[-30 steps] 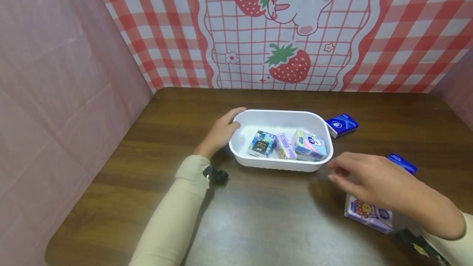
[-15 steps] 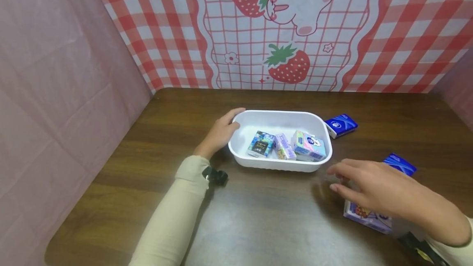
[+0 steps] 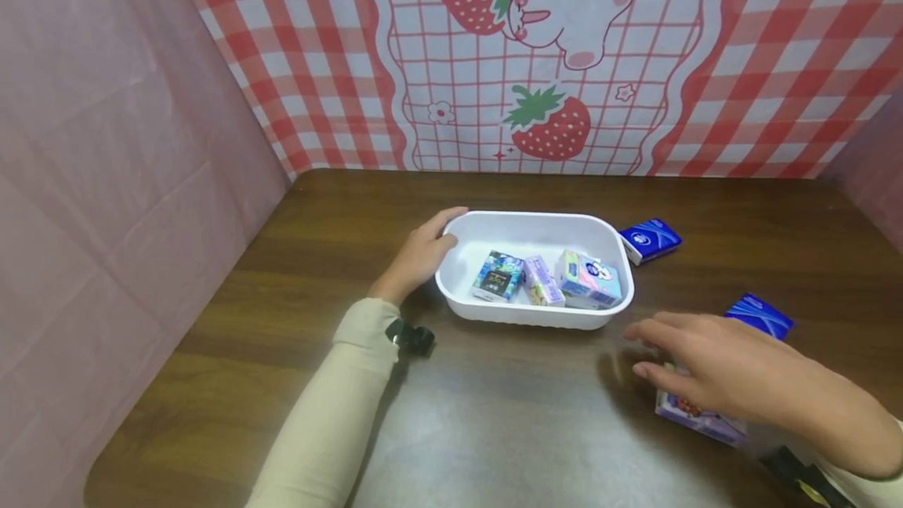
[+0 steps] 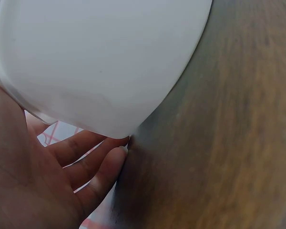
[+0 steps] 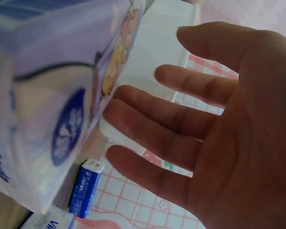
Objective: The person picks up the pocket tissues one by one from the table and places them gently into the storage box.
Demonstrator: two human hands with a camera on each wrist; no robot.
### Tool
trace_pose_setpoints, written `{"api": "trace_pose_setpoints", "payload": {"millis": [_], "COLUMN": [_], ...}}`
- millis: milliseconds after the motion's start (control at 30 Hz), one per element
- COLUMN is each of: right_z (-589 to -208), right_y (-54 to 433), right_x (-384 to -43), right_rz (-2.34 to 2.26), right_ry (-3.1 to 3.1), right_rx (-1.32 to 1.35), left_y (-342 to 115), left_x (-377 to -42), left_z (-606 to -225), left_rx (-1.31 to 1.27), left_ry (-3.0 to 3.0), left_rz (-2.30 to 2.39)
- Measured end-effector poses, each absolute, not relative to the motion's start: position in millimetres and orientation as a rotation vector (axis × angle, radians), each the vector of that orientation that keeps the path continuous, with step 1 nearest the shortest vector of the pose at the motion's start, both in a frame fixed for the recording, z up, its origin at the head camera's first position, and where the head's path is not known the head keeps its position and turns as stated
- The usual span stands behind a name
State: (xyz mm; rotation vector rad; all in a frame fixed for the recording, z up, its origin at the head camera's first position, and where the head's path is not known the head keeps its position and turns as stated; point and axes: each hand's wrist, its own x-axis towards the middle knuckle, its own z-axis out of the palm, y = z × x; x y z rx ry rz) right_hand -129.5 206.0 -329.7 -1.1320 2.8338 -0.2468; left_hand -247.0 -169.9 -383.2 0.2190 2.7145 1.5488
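Left hand (image 3: pixel 422 251) rests against the left end of the white tub (image 3: pixel 534 227), fingers relaxed along its wall, not curled round it; the left wrist view shows the fingertips (image 4: pixel 115 157) at the tub's base on the desk (image 3: pixel 494 422). Right hand (image 3: pixel 712 367) is spread, fingers straight, hovering over the purple tissue pack (image 3: pixel 698 418) at front right of the desk, grasping nothing; contact with the pack cannot be told. Tub sits mid-desk holding three small packs: dark blue one (image 3: pixel 499 274), lilac one (image 3: pixel 542 281), pink-blue one (image 3: pixel 591 278). Two blue packs lie on the desk, one (image 3: pixel 650 238) just right of the tub, another (image 3: pixel 759 315) beyond the right hand.
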Motion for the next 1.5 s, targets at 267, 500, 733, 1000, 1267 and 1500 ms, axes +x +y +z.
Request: {"api": "trace_pose_setpoints", "payload": {"millis": [267, 500, 733, 1000, 1267, 1500], "right_z": [-328, -331, -334, -337, -338, -339], "right_y": [210, 212, 211, 210, 209, 207], "right_x": [-127, -125, -125, -124, -125, -125], "right_rz": [-0.207, -0.199, -0.166, -0.167, -0.125, -0.085], "right_ry": [2.795, 2.734, 2.708, 2.677, 2.681, 2.678], "right_rx": [-1.041, -1.019, -0.906, -0.884, -0.904, -0.897], "left_y": [-168, -169, -169, -169, -168, -168], "left_x": [-249, -248, -249, -250, -249, -249], "left_z": [-383, -383, -384, -385, -384, -385], "left_rx": [0.219, 0.225, 0.224, 0.22, 0.217, 0.224], "left_ry": [2.717, 2.727, 2.736, 2.728, 2.731, 2.735], "left_rz": [1.545, 1.547, 1.546, 1.545, 1.545, 1.546]}}
